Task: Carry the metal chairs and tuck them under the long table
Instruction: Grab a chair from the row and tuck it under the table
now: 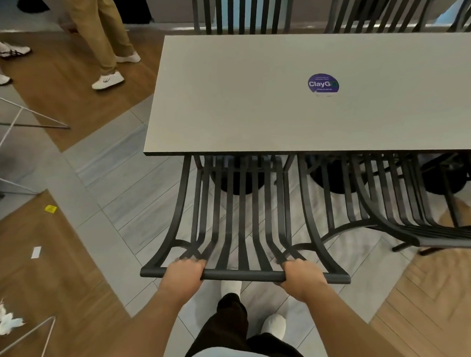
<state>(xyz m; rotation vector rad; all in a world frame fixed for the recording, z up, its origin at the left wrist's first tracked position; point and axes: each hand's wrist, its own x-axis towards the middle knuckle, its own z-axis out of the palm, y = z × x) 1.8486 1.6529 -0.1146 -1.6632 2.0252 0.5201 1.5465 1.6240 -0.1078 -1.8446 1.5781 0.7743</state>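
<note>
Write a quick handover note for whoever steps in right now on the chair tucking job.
Left hand and right hand: both closed on the top rail of the held chair, left and right of centre.
Held chair: front already under the near edge of the long table; backrest leans toward you.
Done: the neighbouring chair to the right sits partly under the same edge; two more chairs stand at the far side.
Left: probably push this one further in and let go. Any chairs left to fetch are out of view.
</note>
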